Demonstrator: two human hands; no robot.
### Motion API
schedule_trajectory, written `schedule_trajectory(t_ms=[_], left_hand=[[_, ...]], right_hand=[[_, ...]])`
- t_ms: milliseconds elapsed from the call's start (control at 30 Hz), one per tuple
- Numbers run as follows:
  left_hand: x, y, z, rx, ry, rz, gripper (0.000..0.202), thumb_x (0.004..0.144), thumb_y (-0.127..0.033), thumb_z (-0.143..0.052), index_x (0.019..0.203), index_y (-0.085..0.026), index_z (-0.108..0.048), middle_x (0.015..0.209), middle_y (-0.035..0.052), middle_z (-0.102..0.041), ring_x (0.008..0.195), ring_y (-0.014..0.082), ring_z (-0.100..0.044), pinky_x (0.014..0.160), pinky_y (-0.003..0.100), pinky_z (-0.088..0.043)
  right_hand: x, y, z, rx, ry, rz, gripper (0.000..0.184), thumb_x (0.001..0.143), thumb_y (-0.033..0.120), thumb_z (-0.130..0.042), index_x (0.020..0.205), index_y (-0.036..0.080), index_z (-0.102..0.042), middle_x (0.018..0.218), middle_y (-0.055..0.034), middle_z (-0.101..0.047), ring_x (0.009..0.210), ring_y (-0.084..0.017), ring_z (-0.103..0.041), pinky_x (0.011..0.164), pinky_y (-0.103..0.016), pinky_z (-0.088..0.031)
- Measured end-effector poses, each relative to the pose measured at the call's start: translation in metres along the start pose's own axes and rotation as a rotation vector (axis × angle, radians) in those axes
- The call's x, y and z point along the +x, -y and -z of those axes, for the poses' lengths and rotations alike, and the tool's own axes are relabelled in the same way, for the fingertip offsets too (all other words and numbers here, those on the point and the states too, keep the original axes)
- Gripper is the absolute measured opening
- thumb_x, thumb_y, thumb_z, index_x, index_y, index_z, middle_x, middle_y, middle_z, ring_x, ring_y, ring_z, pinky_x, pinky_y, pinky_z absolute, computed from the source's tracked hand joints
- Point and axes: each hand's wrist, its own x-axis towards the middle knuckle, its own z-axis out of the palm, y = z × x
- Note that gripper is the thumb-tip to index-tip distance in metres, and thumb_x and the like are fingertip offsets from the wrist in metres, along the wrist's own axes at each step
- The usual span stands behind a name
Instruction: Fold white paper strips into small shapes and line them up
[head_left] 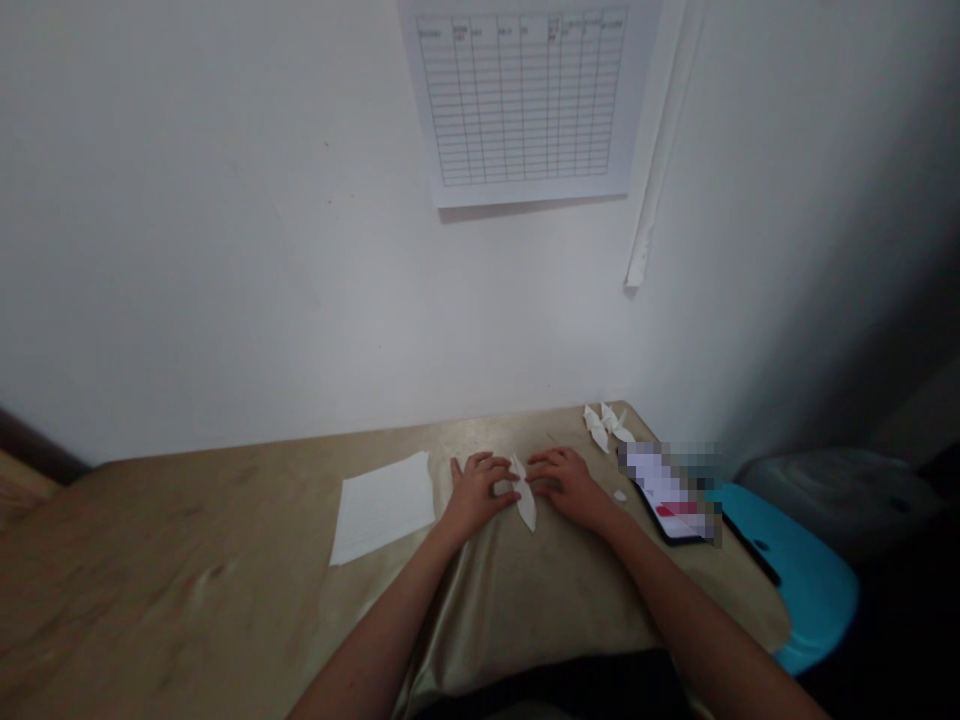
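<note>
A narrow piece of folded white paper (526,509), pointed at both ends, lies on the cloth-covered table between my two hands. From the left, my left hand (480,492) grips its edge, with the thumb and bent fingers against the paper. My right hand (571,487) has its curled fingers on the opposite edge, near the middle of the fold; its thumb is mostly hidden. Beside my left hand is a stack of white paper sheets (384,508). Two finished-looking folded paper figures (598,430) sit at the table's far right corner.
A phone with a lit screen (667,495) lies right of my right hand, near a small white paper scrap (619,496). A blue plastic stool or chair (814,570) stands past the right edge. The table's satin cloth (225,560) is wrinkled. A printed chart (529,110) hangs on the wall.
</note>
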Motion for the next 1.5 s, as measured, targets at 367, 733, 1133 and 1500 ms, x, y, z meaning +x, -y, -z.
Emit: schedule_trajectory(t_ms=[367,733,1133,1500], left_hand=[[0.001,-0.005,0.007,-0.059,0.051,0.039,0.018,0.085,-0.045,-0.07,0.101,-0.038,-0.075,0.13,-0.0032,-0.07,0.14,0.0307,-0.04,0.115,0.072,0.003],[0.0,0.002,0.006,-0.077,0.073,-0.007,0.022,0.08,-0.039,-0.074,0.103,-0.039,-0.074,0.134,-0.004,-0.067,0.144,0.0321,-0.036,0.114,0.074,0.002],[0.002,0.007,0.003,-0.03,0.033,-0.05,0.018,0.081,-0.042,-0.076,0.099,-0.037,-0.075,0.133,-0.0037,-0.067,0.142,0.0313,-0.036,0.117,0.067,-0.002],[0.002,0.008,0.003,-0.031,0.049,-0.025,0.018,0.082,-0.041,-0.076,0.1,-0.04,-0.074,0.133,-0.0055,-0.067,0.144,0.0323,-0.034,0.114,0.074,0.0]], right_hand=[[0.001,-0.001,-0.006,-0.003,0.019,0.062,0.027,0.086,0.018,-0.063,0.103,0.033,-0.076,0.119,-0.0002,-0.073,0.132,-0.025,-0.048,0.117,-0.054,-0.019],[0.003,-0.007,-0.009,0.007,0.018,0.033,0.023,0.084,0.022,-0.069,0.102,0.034,-0.076,0.116,-0.0011,-0.075,0.132,-0.026,-0.049,0.118,-0.059,-0.013],[0.0,-0.001,-0.004,-0.069,-0.001,0.063,0.018,0.089,0.027,-0.065,0.098,0.037,-0.077,0.114,0.0017,-0.075,0.135,-0.027,-0.045,0.116,-0.064,0.004],[-0.004,0.003,0.002,-0.064,-0.029,0.164,0.016,0.084,0.027,-0.067,0.092,0.035,-0.077,0.109,0.0016,-0.077,0.135,-0.03,-0.047,0.115,-0.068,0.013]])
